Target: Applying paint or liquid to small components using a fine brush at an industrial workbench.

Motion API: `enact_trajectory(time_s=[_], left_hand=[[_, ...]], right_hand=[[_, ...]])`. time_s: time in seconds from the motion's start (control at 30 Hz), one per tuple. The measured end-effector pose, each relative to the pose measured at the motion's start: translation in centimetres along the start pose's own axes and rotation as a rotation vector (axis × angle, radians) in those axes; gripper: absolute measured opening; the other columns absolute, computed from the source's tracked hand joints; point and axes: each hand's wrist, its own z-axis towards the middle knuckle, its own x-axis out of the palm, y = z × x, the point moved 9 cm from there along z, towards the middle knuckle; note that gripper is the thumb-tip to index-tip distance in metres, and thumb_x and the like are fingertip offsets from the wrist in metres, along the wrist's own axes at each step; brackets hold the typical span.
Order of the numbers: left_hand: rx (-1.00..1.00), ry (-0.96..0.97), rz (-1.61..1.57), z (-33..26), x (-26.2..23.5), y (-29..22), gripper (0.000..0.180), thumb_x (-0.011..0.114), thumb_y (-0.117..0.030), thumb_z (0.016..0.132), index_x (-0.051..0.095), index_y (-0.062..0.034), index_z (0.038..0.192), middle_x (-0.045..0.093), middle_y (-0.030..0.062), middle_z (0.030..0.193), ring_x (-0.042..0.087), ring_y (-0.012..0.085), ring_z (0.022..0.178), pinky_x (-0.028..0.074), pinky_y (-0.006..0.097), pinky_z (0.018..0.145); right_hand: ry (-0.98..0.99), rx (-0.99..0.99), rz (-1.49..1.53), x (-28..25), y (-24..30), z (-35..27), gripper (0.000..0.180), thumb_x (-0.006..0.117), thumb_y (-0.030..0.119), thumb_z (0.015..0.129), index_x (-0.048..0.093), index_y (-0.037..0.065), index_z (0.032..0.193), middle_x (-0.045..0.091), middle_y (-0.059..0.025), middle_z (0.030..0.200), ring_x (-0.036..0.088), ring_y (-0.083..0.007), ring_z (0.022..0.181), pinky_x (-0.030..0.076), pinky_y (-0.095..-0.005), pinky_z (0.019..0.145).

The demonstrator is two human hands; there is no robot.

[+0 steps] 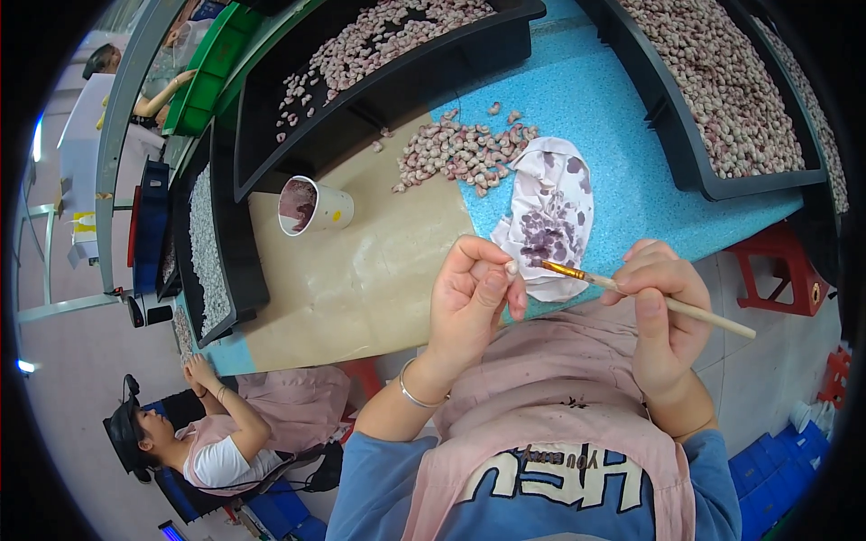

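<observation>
My left hand point(471, 296) pinches a small pale, rounded piece point(511, 268) between thumb and fingertips. In my right hand point(666, 311) is a paintbrush point(708, 317) with a pale wooden handle and a gold ferrule, its bristles pointing left toward the piece. Whether the bristles touch it I cannot tell. Just beyond both hands lies a white cloth point(552, 194) blotched with purple stains. A loose pile of small whitish pieces with reddish-purple marks point(456, 153) lies at the cloth's far left. To the left stands a white paper cup point(316, 206), stained purple-brown inside.
Black trays point(388, 99) of similar marked pieces stand at the back, with another tray point(686, 153) at right. A black tray point(216, 261) of white pieces is at left. A person point(212, 433) sits at lower left; a red stool point(780, 275) stands right.
</observation>
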Motion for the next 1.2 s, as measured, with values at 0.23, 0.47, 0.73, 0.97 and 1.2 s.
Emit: enact_trajectory(time_s=[0.23, 0.47, 0.73, 0.97, 1.2], left_hand=[[0.045, 0.065, 0.13, 2.4, -1.2, -3.3, 0.02, 0.048, -0.015, 0.091, 0.042, -0.0026, 0.106, 0.055, 0.0095, 0.088, 0.055, 0.0146, 0.072, 0.046, 0.026, 0.064], [0.363, -0.25, 0.334, 7.0, -3.7, -11.9, 0.023, 0.047, -0.007, 0.089, 0.047, -0.0009, 0.111, 0.056, 0.0087, 0.103, 0.056, 0.0131, 0.082, 0.047, 0.025, 0.073], [0.369, 0.042, 1.459, 6.0, -2.4, -5.5, 0.015, 0.059, 0.003, 0.072, 0.061, -0.0027, 0.086, 0.057, 0.0096, 0.088, 0.056, 0.0227, 0.082, 0.045, 0.031, 0.069], [0.382, 0.189, 1.568, 6.9, -1.7, -4.0, 0.015, 0.062, 0.0, 0.07, 0.057, -0.0012, 0.084, 0.054, 0.0108, 0.09, 0.053, 0.0282, 0.085, 0.044, 0.036, 0.072], [0.395, -0.01, 1.351, 3.8, -2.0, -5.2, 0.017, 0.061, -0.002, 0.077, 0.053, -0.0009, 0.091, 0.058, 0.0104, 0.083, 0.055, 0.0219, 0.068, 0.046, 0.03, 0.062]], right_hand=[[-0.019, 0.018, 0.052, 0.0, 0.0, 0.0, 0.013, 0.046, 0.012, 0.088, 0.053, 0.001, 0.084, 0.057, -0.0075, 0.071, 0.049, -0.0153, 0.065, 0.039, -0.0274, 0.063], [-0.065, 0.059, 0.107, -0.6, -1.1, -0.7, 0.014, 0.045, 0.012, 0.089, 0.052, 0.0, 0.085, 0.053, -0.0084, 0.072, 0.05, -0.0134, 0.064, 0.04, -0.0244, 0.06], [-0.062, 0.139, 0.109, -0.5, -2.3, -0.6, 0.015, 0.045, 0.012, 0.089, 0.052, 0.0, 0.084, 0.053, -0.0085, 0.075, 0.051, -0.0133, 0.065, 0.04, -0.0243, 0.06], [-0.079, 0.169, 0.141, -0.4, -2.7, -0.9, 0.014, 0.045, 0.011, 0.089, 0.052, -0.001, 0.085, 0.053, -0.0085, 0.075, 0.052, -0.0128, 0.065, 0.04, -0.0233, 0.06], [-0.082, 0.184, 0.139, -0.3, -2.6, -0.7, 0.014, 0.046, 0.01, 0.089, 0.053, -0.002, 0.087, 0.053, -0.0088, 0.075, 0.053, -0.0126, 0.066, 0.041, -0.0228, 0.062]])
